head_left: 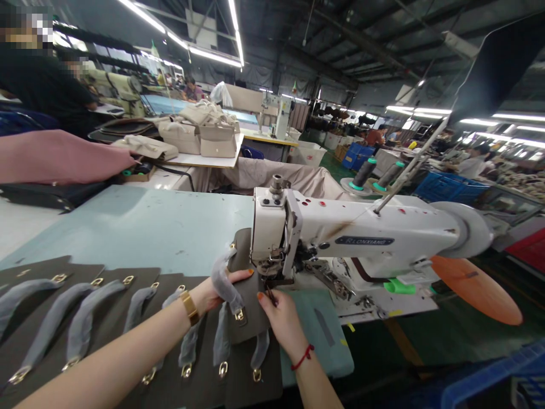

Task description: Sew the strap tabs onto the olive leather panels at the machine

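A dark grey-brown bag panel lies with its right edge at the needle area of a white sewing machine. A plastic-wrapped handle with gold buckles arches over it. My left hand reaches under that handle and holds the panel at its left side, one orange-nailed digit stretched on top; the other fingers are mostly hidden. Just below the presser foot, my right hand is closed at the panel's right edge. Its fingers pinch a slim, dark, pointed metal tool, whose exact kind is unclear.
Several similar panels with wrapped handles overlap along the table's front. The pale blue tabletop extends behind them. Beige bags are piled beyond, near pink material. Thread cones stand behind the machine. A co-worker sits at far left.
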{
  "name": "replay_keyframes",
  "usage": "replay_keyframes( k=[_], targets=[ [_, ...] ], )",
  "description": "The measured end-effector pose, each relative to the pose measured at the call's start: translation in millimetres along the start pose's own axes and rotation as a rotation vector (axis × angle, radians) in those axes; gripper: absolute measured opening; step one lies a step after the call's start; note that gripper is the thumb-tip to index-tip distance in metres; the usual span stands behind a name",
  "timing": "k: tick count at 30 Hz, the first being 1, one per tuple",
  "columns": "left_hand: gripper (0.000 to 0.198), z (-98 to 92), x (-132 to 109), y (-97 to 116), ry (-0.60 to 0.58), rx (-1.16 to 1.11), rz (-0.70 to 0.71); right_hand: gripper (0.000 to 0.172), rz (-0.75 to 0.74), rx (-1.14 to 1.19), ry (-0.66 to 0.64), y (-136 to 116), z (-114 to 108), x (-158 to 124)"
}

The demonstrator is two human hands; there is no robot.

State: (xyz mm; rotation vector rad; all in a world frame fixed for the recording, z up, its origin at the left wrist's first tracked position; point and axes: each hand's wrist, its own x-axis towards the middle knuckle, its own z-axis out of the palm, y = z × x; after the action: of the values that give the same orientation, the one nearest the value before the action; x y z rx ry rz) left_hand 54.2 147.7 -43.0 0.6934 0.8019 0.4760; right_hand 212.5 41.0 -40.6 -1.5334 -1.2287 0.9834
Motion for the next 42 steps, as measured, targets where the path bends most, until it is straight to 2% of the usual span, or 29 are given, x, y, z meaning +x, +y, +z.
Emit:
replay_keyframes(
  k=[3, 6, 8, 10, 14, 18, 27, 32, 39, 42],
  targets=[
    [0.043, 13.2, -6.7, -18.5, 0.114, -0.110, 0.099, 0.040, -0.023, -0.079, -0.128, -2.2, -25.6, 8.3],
    [0.053, 31.6, -11.0, -43.4, 0.283, -0.254, 0.234, 0.044, -0.063, -0.217, -0.288, -3.5, -53.2, 22.9],
    [0.056, 43.8, -12.0, -56.3, 0.406, -0.318, 0.317, 0.045, -0.075, -0.307, -0.347, -3.3, -66.5, 32.7],
    [0.055, 54.3, -12.7, -62.3, 0.471, -0.362, 0.386, 0.043, -0.079, -0.360, -0.358, -2.5, -73.5, 39.3],
    [0.045, 67.2, -15.6, -59.1, 0.436, -0.423, 0.364, 0.041, -0.050, -0.306, -0.362, -1.4, -72.7, 41.2],
    [0.042, 70.8, -15.5, -56.5, 0.435, -0.482, 0.334, 0.039, -0.035, -0.256, -0.320, -3.0, -67.4, 36.8],
    [0.046, 72.0, -13.9, -55.8, 0.462, -0.479, 0.311, 0.038, -0.014, -0.185, -0.304, -1.7, -67.2, 35.2],
    [0.038, 72.5, -14.4, -53.5, 0.462, -0.474, 0.307, 0.039, 0.002, -0.139, -0.308, 2.7, -65.2, 35.0],
    [0.036, 65.4, -10.6, -50.7, 0.461, -0.423, 0.334, 0.043, -0.004, -0.116, -0.278, -1.8, -60.7, 32.6],
    [0.036, 60.1, -11.2, -44.2, 0.418, -0.375, 0.316, 0.043, -0.017, -0.110, -0.258, -2.0, -55.7, 29.6]
  ],
)
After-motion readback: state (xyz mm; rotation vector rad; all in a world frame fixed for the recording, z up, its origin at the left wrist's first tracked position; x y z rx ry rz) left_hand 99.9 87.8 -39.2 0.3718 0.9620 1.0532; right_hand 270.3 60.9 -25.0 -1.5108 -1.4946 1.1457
